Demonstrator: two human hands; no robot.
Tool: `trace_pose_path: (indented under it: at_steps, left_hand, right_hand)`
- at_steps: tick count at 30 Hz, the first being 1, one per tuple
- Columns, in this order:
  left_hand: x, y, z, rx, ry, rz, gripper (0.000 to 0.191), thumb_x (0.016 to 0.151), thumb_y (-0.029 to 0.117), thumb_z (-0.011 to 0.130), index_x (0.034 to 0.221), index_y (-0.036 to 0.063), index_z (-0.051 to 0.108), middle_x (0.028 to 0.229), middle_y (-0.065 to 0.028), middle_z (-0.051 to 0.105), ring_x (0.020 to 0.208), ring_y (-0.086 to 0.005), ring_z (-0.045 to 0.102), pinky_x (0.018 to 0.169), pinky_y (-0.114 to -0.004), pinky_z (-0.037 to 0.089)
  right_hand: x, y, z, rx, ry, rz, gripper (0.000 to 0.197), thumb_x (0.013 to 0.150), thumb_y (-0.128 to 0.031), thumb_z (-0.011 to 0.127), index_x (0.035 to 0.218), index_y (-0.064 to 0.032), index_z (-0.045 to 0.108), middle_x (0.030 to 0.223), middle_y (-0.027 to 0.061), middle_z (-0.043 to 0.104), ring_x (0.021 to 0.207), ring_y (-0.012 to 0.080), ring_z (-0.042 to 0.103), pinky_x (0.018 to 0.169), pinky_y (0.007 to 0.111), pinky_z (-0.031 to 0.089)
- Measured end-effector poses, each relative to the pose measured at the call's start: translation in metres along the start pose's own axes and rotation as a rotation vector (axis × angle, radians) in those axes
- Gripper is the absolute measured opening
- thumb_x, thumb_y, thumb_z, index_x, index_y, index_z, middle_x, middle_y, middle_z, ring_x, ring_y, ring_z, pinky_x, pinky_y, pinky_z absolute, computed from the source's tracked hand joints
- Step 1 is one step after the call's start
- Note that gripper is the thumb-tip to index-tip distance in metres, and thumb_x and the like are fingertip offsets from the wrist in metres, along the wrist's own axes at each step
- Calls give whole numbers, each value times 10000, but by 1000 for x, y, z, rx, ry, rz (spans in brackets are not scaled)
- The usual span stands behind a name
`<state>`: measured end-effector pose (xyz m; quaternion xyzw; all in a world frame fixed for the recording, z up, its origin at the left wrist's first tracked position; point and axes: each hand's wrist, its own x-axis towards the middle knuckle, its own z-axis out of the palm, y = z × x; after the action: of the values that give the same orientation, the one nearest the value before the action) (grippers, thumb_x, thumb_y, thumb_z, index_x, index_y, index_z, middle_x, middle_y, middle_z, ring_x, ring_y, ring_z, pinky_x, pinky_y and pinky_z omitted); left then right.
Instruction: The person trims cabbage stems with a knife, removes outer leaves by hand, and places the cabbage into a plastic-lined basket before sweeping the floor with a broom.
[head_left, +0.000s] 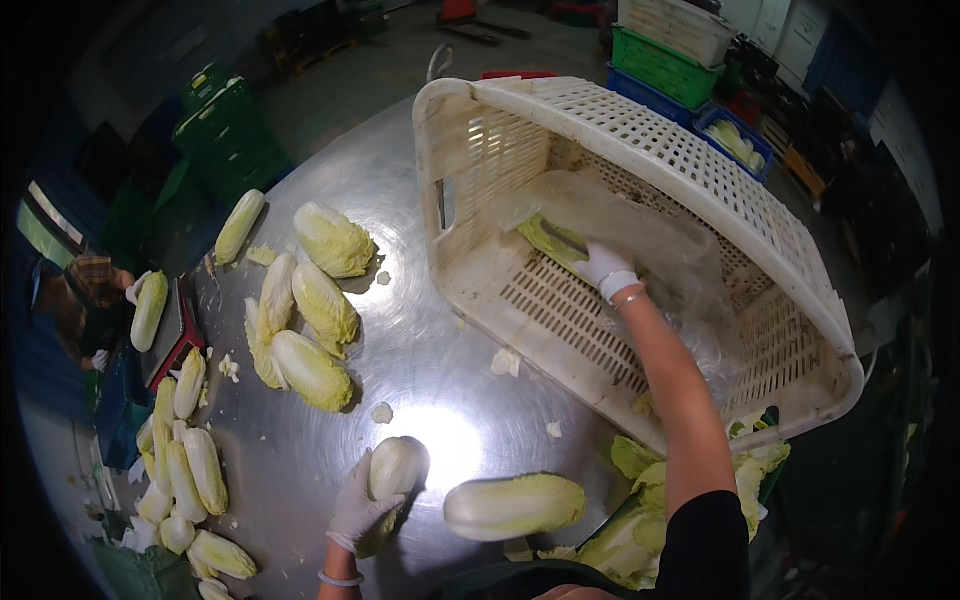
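My left hand (365, 504), in a white glove, is wrapped around a napa cabbage (395, 468) at the front of the metal table (420, 315). Just right of it, another napa cabbage (514, 506) lies on its side. My right hand (604, 268), also gloved, reaches deep into a tipped white plastic crate (480, 289) and grips a greener napa cabbage (551, 241). Clear plastic film (637, 214) hangs over and beside that cabbage, hiding part of it.
Several napa cabbages (311, 371) lie in a group left of centre, with more (202, 469) along the left edge. Loose outer leaves (622, 544) fill the front right. A co-worker (90, 300) at far left holds a cabbage (150, 311). Stacked crates (664, 67) stand behind.
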<state>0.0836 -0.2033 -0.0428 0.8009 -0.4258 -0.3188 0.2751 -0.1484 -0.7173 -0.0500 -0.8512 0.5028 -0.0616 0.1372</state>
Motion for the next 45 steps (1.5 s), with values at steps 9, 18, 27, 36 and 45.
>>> trace_pose_path:
  at_steps: [9,18,27,36,45]
  left_hand:
    - [-5,6,12,-3,83,-62,936,659,308,801,1382,-42,322,1302,-240,458,1187,-364,466,1001,-394,384]
    - [10,9,12,166,102,157,812,697,305,784,1321,-56,410,1319,-246,446,1236,-371,425,1025,-411,364]
    - [147,124,54,24,-30,543,707,827,377,664,1352,-11,394,1344,-248,432,1247,-378,420,1051,-416,329]
    - [262,172,162,-813,-251,103,823,877,465,591,1457,19,216,1434,-219,341,1339,-300,319,1098,-370,255]
    - [299,161,194,-1428,-364,-15,770,860,484,619,1440,141,247,1397,-96,403,1299,-235,372,997,-366,365]
  right_hand:
    - [-1,-3,-36,422,-337,38,613,771,-509,643,1160,-37,614,947,112,662,736,225,617,701,339,486]
    - [-15,29,-21,275,-72,-172,552,757,-468,671,1083,-22,649,1069,128,638,980,201,574,885,299,433]
    - [0,8,-72,341,89,-46,318,821,-295,657,1076,-107,632,808,65,661,683,217,635,579,325,495]
    - [6,35,-10,49,121,18,717,720,-632,607,1105,-28,621,1048,166,652,972,269,619,868,358,460]
    - [0,22,-20,234,-279,120,708,816,-661,487,1068,-22,659,985,191,671,938,293,624,861,346,442]
